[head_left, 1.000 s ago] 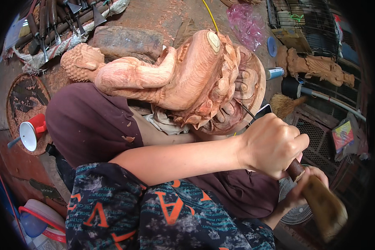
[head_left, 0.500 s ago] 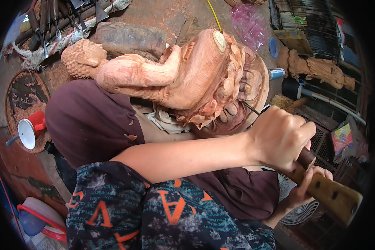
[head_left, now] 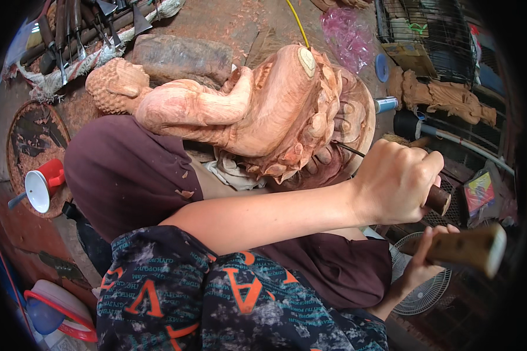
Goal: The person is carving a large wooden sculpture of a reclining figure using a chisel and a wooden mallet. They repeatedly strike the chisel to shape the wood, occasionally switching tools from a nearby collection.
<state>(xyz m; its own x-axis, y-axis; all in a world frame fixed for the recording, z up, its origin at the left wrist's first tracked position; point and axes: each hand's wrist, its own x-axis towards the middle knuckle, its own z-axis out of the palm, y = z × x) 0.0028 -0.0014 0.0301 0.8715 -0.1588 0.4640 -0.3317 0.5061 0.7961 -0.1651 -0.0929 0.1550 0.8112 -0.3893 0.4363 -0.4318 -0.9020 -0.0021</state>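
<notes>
A carved wooden statue [head_left: 196,111] lies on its side across my lap. Its curly head is to the left, its petalled, rounded base [head_left: 357,111] to the right. My left hand [head_left: 395,181] is wrapped around a chisel, whose brown handle end [head_left: 438,200] sticks out past the fist. The thin dark shaft [head_left: 350,149] of this chisel reaches the carved base; the base hides its cutting tip. Lower right, my right hand [head_left: 423,260] grips a wooden mallet [head_left: 465,247]. A gap separates the mallet from the chisel handle.
Several carving tools [head_left: 70,35] lie at the upper left. Left of my knee are a round tray of shavings [head_left: 19,131] and a red-and-white mug [head_left: 40,190]. A wooden block [head_left: 181,55] rests behind the statue. A fan [head_left: 421,292] and another carving [head_left: 451,100] are at right.
The mallet has come away from the chisel's handle end, and its far end has swung upward. My left hand and the chisel have shifted slightly; the statue stays nearly the same.
</notes>
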